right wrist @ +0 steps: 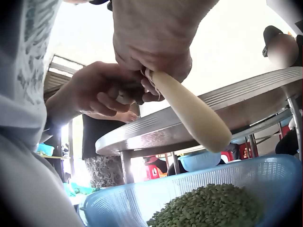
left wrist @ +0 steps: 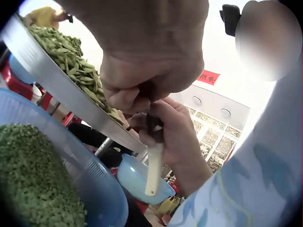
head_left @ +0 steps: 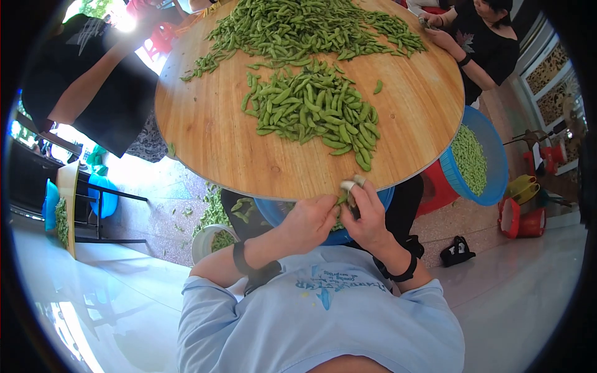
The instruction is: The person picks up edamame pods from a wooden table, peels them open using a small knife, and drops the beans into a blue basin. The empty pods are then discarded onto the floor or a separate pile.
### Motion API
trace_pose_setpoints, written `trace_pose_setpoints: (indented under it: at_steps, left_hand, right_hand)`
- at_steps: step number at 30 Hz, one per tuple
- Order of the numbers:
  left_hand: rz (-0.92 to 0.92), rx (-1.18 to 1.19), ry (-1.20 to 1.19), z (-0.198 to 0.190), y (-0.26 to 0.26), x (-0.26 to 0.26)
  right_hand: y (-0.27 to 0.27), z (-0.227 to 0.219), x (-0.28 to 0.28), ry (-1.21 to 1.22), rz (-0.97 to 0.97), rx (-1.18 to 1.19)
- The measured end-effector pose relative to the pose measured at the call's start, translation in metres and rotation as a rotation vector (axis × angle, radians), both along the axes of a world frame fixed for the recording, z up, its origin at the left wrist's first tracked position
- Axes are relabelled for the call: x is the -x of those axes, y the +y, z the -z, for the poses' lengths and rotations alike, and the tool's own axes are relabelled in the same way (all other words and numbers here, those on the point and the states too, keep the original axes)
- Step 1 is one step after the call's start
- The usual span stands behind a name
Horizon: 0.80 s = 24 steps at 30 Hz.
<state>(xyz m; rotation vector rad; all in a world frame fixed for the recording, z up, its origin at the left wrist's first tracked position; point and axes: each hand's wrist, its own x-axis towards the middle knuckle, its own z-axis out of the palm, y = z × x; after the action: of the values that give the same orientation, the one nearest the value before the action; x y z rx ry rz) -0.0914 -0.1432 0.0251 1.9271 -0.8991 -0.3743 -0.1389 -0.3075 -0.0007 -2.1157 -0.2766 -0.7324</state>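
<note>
Over a blue basket, the left hand has its fingers curled round a green pod, close against the right hand. The right hand grips a tool with a pale, rounded handle; its working end is hidden among the fingers. That handle points downward in the left wrist view, below the touching hands. Shelled green beans lie in the basket beneath. On the round wooden table, a small pile of pods lies in front of a larger heap.
A second blue basket of beans stands at the right beside a red stool. On the floor at the left are a pale bucket and scattered pods. Other people are round the table, one at the left and one at the upper right.
</note>
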Motion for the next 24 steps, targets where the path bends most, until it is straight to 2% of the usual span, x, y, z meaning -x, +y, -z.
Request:
trace_pose_setpoints:
  at_steps: [2,6,8,10,12,16,19,21,22,24]
  left_hand:
    - [-0.009,0.02,0.014,0.001,-0.001,0.005]
    - [-0.013,0.028,0.104,0.009,0.001,0.012]
    - [-0.053,0.012,0.141,0.022,0.002,0.019]
    - [-0.101,-0.009,0.19,0.03,0.002,0.023]
    - [-0.134,0.007,0.522,0.032,-0.001,0.022]
    - [-0.151,0.059,0.506,0.06,-0.007,0.015]
    - [-0.175,0.05,0.437,0.075,-0.007,0.012]
    - [-0.057,0.006,0.05,0.083,-0.004,0.005]
    - [-0.055,0.007,0.048,0.084,-0.004,0.005]
    - [-0.131,0.093,-0.374,0.083,-0.004,0.009]
  right_hand:
    - [-0.003,0.007,0.002,0.08,-0.087,0.028]
    - [-0.007,0.008,0.008,0.146,-0.117,0.048]
    - [-0.015,0.015,0.011,0.218,-0.158,0.129]
    - [-0.005,-0.001,0.019,0.194,-0.209,0.125]
    - [-0.001,-0.003,0.022,0.165,-0.242,0.118]
    - [0.001,0.008,0.018,0.199,-0.245,0.141]
    - [0.0,0.012,0.017,0.178,-0.216,0.158]
    - [-0.007,0.019,0.017,0.182,-0.194,0.172]
    - [-0.012,0.024,0.018,0.184,-0.147,0.128]
    - [-0.015,0.027,0.021,0.192,-0.096,0.083]
